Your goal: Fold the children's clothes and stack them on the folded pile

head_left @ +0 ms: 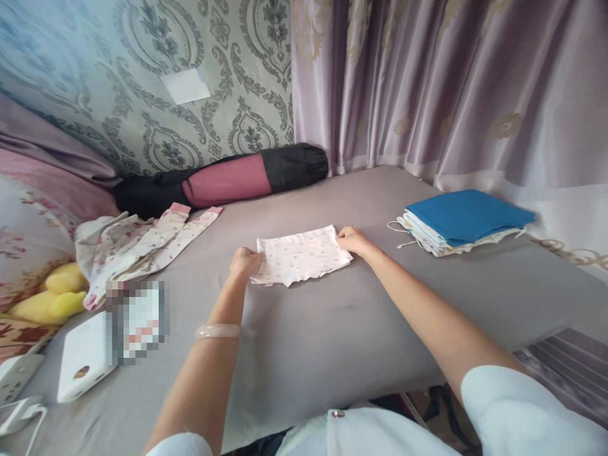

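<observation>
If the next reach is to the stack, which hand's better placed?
Likely the right hand: it grips the cloth at the end nearer the stack; the left hand is at the far end.

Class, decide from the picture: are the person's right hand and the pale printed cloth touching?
Touching. The head view shows the right hand holding the pale printed cloth by its right edge.

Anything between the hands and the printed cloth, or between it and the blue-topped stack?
Nothing visible: left hand and right hand both hold the printed cloth. Toward the blue-topped stack, only the right hand intervenes.
</observation>
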The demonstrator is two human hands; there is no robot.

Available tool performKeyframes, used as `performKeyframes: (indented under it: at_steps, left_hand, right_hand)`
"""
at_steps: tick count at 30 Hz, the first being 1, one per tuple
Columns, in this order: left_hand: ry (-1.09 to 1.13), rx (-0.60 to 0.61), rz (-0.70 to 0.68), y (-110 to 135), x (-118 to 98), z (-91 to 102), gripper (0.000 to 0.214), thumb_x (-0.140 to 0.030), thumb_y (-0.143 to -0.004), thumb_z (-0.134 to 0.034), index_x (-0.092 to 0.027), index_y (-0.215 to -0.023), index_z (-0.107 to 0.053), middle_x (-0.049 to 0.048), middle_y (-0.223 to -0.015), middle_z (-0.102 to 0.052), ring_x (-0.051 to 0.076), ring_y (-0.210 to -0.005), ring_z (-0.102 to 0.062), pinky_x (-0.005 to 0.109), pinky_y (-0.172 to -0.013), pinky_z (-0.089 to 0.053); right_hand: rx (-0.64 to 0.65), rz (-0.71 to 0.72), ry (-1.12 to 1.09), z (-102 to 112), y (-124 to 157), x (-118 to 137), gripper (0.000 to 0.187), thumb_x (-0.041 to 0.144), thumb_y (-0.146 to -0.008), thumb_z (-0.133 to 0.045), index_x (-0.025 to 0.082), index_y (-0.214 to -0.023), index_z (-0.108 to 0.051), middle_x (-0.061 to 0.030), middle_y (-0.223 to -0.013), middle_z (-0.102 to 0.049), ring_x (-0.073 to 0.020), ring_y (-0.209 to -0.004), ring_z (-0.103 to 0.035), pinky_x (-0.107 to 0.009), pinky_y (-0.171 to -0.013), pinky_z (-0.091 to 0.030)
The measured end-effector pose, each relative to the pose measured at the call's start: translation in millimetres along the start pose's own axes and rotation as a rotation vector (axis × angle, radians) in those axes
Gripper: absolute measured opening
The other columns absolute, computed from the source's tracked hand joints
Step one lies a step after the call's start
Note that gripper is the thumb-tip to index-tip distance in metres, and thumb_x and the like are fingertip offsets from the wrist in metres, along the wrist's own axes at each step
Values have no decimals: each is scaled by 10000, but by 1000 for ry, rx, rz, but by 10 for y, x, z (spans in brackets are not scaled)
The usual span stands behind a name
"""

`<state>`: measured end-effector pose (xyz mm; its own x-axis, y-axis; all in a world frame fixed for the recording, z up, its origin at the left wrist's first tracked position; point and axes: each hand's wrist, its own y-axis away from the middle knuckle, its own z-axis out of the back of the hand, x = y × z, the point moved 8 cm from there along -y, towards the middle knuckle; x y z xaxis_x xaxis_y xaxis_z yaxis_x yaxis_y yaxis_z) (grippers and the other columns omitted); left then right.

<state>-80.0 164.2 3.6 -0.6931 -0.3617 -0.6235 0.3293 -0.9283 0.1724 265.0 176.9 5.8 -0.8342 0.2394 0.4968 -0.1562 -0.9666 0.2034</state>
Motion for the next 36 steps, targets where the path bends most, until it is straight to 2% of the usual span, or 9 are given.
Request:
performKeyframes:
  at_steps: [4,10,14,19,23,25,30,33,36]
  left_hand:
    - [145,67,19,27,-20,33,192,-341,-604,-701,-165,-621,-626,-1,-488,-558,190,-563,-583,256,-519,-376]
    - [173,152,120,-33,55,43,194,-335,-555,-720,-173,-591,-620,-19,-455,-504,116,-441,-432,233,-449,-294]
    - [172,198,82,25,-96,108,242,-369,-526,-744,-171,-633,-654,-27,-467,-486,105,-459,-405,224,-460,-296]
    - [257,232,-59,166,-590,182,355,-440,-477,-795,-176,-689,-688,-33,-493,-492,101,-493,-409,223,-484,-301]
    - [400,313,-152,353,-1119,37,291,-370,-483,-803,-166,-633,-660,-30,-498,-506,86,-495,-418,217,-500,-315]
    - [486,363,-159,450,-1382,-111,246,-303,-479,-795,-158,-616,-652,-26,-504,-519,80,-488,-422,215,-488,-301]
    - [617,473,-231,695,-2068,-589,193,-236,-518,-789,-150,-631,-657,1,-584,-599,66,-482,-426,213,-462,-255]
    - [641,503,-264,839,-2408,-895,178,-236,-556,-791,-152,-649,-664,14,-596,-624,64,-475,-420,218,-466,-243]
    - [689,546,-292,985,-2682,-1202,182,-257,-575,-797,-155,-665,-676,27,-618,-643,65,-475,-421,221,-468,-239]
  right_hand:
    - [19,-30,-73,25,52,23,118,195,-729,-613,156,-641,-682,-68,-681,-678,-156,-650,-614,-218,-516,-347]
    - [68,-75,-241,42,179,18,84,185,-714,-634,144,-673,-695,-8,-610,-632,-97,-529,-530,-190,-465,-333]
    - [45,-56,-330,134,259,14,82,173,-718,-655,148,-751,-726,3,-665,-663,-84,-588,-552,-164,-505,-363]
    - [-3,-31,-451,460,337,-109,58,189,-707,-710,143,-739,-727,33,-579,-609,-59,-508,-477,-160,-455,-318]
    - [-80,-76,-484,936,423,-362,33,159,-731,-689,132,-713,-695,70,-432,-475,-40,-376,-331,-181,-374,-210]
    - [-124,-127,-507,1208,460,-528,55,137,-764,-654,127,-713,-671,67,-410,-468,-38,-343,-289,-190,-349,-164]
    - [-331,-232,-559,1927,540,-953,48,110,-809,-629,98,-772,-658,-25,-548,-646,-41,-359,-374,-179,-335,-204]
    - [-451,-285,-547,2286,601,-1192,76,124,-827,-627,78,-872,-667,-99,-723,-728,-59,-406,-484,-173,-354,-257]
    - [-564,-332,-524,2561,657,-1426,155,145,-839,-626,78,-977,-651,-135,-840,-741,-115,-511,-621,-178,-400,-356]
